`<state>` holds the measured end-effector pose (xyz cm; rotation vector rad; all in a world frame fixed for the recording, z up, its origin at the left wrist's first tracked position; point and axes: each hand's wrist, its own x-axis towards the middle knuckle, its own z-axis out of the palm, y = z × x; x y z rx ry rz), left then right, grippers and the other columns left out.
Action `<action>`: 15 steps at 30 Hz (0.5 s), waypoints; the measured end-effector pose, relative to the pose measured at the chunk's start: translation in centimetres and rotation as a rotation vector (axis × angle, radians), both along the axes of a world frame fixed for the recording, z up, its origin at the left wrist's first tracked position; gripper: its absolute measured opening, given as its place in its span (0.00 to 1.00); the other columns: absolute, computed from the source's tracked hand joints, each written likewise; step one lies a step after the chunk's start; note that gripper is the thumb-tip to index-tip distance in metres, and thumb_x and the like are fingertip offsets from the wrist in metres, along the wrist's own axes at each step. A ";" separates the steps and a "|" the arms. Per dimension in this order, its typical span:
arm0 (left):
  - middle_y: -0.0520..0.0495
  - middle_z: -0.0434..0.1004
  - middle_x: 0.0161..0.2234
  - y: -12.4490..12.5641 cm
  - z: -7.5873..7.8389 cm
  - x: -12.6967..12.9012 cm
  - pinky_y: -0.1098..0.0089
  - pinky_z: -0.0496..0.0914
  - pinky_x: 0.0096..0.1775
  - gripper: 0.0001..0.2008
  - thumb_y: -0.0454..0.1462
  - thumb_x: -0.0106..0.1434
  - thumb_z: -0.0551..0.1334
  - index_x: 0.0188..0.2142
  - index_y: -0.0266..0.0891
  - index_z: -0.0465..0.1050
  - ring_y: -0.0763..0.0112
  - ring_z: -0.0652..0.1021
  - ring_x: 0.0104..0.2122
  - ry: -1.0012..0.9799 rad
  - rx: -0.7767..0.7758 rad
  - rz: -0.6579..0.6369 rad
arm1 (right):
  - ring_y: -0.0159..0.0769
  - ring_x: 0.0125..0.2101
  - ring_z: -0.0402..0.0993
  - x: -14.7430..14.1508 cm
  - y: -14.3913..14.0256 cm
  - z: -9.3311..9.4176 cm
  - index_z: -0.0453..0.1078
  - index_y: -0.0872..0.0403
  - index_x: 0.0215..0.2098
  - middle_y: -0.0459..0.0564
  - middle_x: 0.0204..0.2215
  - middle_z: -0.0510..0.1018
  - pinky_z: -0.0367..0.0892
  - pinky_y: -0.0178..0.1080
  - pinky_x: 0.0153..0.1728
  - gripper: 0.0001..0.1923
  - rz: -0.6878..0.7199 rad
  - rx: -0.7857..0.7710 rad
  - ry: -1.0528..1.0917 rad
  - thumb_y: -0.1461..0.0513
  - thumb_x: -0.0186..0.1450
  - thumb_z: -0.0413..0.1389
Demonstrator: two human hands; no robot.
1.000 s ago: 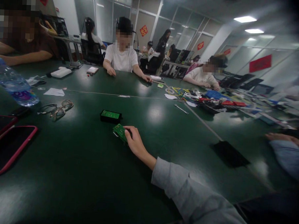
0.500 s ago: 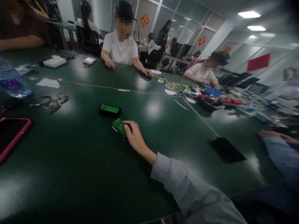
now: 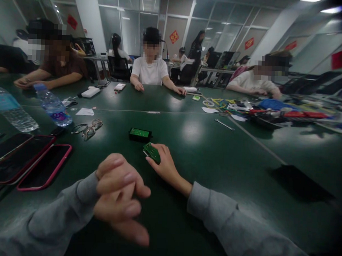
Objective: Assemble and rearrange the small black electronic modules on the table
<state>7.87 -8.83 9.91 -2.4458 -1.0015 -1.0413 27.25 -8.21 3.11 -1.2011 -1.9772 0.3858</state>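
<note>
My right hand [image 3: 167,163] grips a green circuit board [image 3: 153,153] by its right end, thumb on the near edge and fingers over the far side, low over the table. A white part shows along the board's left edge. Just behind it stands a small black case [image 3: 139,138] with another green circuit board [image 3: 139,132] lying inside. In the foreground my left hand [image 3: 119,193] is raised, its fingers bent and apart with nothing between them. It is slightly blurred and touches nothing.
Phones, one in a pink case [image 3: 48,168], lie at left near water bottles [image 3: 54,108] and glasses [image 3: 92,130]. A wrench [image 3: 224,124], a heap of cables [image 3: 225,104] and a black flat object [image 3: 301,182] are at right. Several people sit around the green table [image 3: 215,160].
My left hand has come into view from the lower left. The right hand still holds the circuit board, its thumb lower along the near edge. My view has levelled and turned left.
</note>
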 end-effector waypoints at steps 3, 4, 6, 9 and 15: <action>0.57 0.75 0.46 3.3 -1.5 -0.8 0.57 0.72 0.52 0.24 0.46 0.62 0.60 0.57 0.73 0.62 0.63 0.76 0.48 0.057 0.066 -0.131 | 0.45 0.51 0.69 -0.2 -0.3 0.1 0.63 0.48 0.60 0.55 0.52 0.69 0.69 0.51 0.52 0.24 0.021 -0.001 -0.067 0.60 0.65 0.55; 0.55 0.75 0.48 4.4 -2.1 -1.2 0.57 0.69 0.55 0.23 0.45 0.64 0.59 0.58 0.68 0.62 0.63 0.75 0.51 0.052 0.090 -0.126 | 0.44 0.50 0.70 -0.1 -0.5 0.2 0.63 0.48 0.60 0.55 0.52 0.70 0.70 0.50 0.51 0.23 0.027 -0.012 -0.073 0.62 0.66 0.54; 0.48 0.72 0.55 6.3 -3.5 -2.1 0.53 0.62 0.60 0.22 0.42 0.67 0.56 0.60 0.55 0.62 0.59 0.70 0.58 0.012 0.083 -0.037 | 0.42 0.49 0.71 0.6 -1.0 0.6 0.62 0.48 0.60 0.54 0.51 0.70 0.72 0.48 0.49 0.22 0.045 -0.031 -0.090 0.63 0.68 0.51; 0.40 0.66 0.61 8.3 -5.3 -3.3 0.50 0.58 0.61 0.22 0.42 0.70 0.52 0.62 0.44 0.61 0.53 0.64 0.62 -0.014 -0.099 0.091 | 0.42 0.48 0.72 3.3 -1.8 1.0 0.62 0.47 0.62 0.54 0.52 0.70 0.73 0.48 0.48 0.22 0.058 -0.044 -0.159 0.61 0.70 0.49; 0.39 0.57 0.65 10.2 -7.4 -5.0 0.50 0.60 0.60 0.26 0.49 0.71 0.50 0.65 0.44 0.56 0.54 0.61 0.64 -0.145 -0.355 0.147 | 0.49 0.47 0.74 17.6 -2.8 0.8 0.66 0.47 0.58 0.59 0.48 0.75 0.70 0.54 0.50 0.20 -0.347 0.099 -0.272 0.55 0.70 0.48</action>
